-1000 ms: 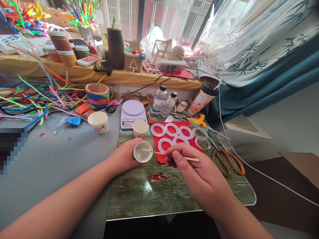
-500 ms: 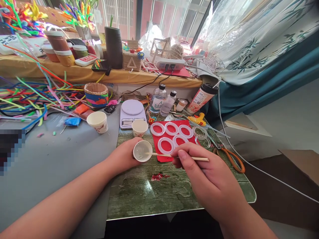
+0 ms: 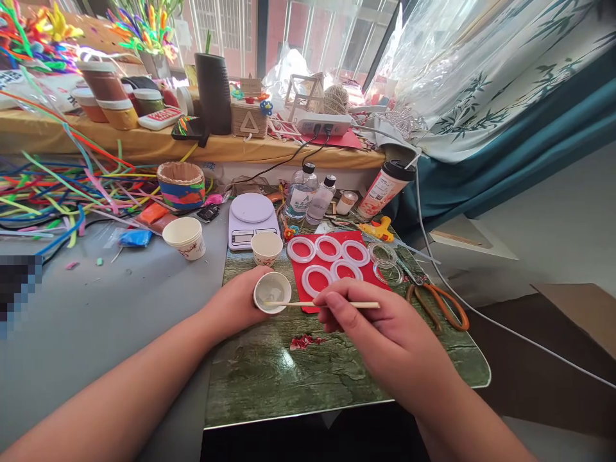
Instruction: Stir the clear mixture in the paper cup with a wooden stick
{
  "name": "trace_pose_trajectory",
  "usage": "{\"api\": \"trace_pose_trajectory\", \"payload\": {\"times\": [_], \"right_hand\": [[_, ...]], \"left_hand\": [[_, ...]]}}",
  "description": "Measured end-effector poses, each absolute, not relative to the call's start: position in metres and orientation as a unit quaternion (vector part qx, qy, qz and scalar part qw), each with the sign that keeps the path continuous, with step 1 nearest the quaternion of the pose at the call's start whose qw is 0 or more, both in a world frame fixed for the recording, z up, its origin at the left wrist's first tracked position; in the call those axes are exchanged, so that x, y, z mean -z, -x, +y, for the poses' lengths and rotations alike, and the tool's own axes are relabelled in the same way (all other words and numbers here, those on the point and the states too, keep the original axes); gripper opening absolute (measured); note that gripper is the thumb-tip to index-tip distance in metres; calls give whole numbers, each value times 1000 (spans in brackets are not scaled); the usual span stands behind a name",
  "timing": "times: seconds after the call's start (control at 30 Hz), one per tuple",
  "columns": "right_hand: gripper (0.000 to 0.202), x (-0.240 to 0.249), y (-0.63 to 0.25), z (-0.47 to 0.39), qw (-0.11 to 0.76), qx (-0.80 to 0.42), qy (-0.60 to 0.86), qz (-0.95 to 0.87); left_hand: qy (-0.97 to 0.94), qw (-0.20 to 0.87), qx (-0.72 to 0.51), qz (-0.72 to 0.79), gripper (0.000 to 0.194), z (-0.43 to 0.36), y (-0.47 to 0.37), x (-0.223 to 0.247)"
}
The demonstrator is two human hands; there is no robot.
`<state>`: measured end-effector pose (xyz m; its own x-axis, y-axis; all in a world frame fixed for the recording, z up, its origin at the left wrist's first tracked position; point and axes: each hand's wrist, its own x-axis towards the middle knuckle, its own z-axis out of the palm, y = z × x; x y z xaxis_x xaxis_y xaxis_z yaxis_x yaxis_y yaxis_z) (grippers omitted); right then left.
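My left hand (image 3: 239, 296) is closed round a paper cup (image 3: 283, 307) tilted toward me, with cloudy clear liquid in it. Between the fingertips of my right hand (image 3: 366, 321) is a thin wooden stick (image 3: 301, 304), whose far end dips into that liquid. Just behind the held cup stands a second paper cup (image 3: 266, 249). White ring-shaped moulds (image 3: 316, 280) lie on a red sheet (image 3: 308, 307) beyond my right fingers, which hide part of the sheet.
A kitchen scale (image 3: 253, 221), two clear bottles (image 3: 301, 192) and a lidded drink cup (image 3: 385, 189) stand at the back. Orange-handled scissors (image 3: 450, 308), clear rings (image 3: 387, 273) and a yellow glue gun (image 3: 378, 229) are at right. Another paper cup (image 3: 184, 239) stands left, near pipe cleaners (image 3: 62, 192).
My right hand has moved left with the stick, whose tip now reaches farther across the cup. My left hand still holds the cup in nearly the same place. The view has shifted slightly.
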<state>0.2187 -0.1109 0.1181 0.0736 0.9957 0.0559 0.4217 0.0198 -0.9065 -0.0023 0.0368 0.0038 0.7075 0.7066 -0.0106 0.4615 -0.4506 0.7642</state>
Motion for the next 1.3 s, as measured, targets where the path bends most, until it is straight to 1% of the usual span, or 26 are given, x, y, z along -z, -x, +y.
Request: {"api": "trace_pose_trajectory", "payload": {"times": [0.07,0.13,0.2,0.3,0.37,0.47,0.57,0.63,0.77,0.93,1.07,1.13,1.2,1.3], "right_hand": [[46,-116,-221,-111,419,-306,640,-567],[45,-114,-223,-110,440,-267,655,-552],[44,-113,-221,-108,453,-275,632,-565],[46,-113,-218,-107,434,-316,598,-595],[49,-114,-217,-106,431,-305,618,-583],[47,-113,-217,-106,457,-273,630,-565],[45,-113,-217,-106,443,-311,595,-593],[46,-114,-217,-106,433,-320,600,-592],[39,-117,-217,-106,470,-280,623,-560],[35,-120,-216,-106,451,-364,559,-593],[35,-115,-218,-113,513,-382,540,-547],[35,-111,-220,-117,530,-373,540,-537],[40,-108,-221,-120,524,-351,561,-537],[45,-105,-221,-119,515,-283,611,-530]], "left_hand": [[-837,394,-159,346,37,37,3,-3],[-838,396,-162,340,39,37,3,-2],[-839,394,-160,339,38,37,3,-2],[-839,389,-156,347,35,37,3,-3],[-838,390,-153,350,37,36,3,-4],[-837,393,-148,350,38,36,3,-5],[-836,395,-155,349,34,36,3,-5],[-836,394,-161,347,33,36,3,-5],[-835,401,-159,341,37,36,3,-5],[-836,400,-157,341,33,36,2,-3],[-836,395,-155,346,36,36,2,-4],[-836,395,-154,349,35,35,2,-6],[-833,399,-154,350,34,34,2,-8],[-830,406,-153,349,34,34,2,-9]]}}
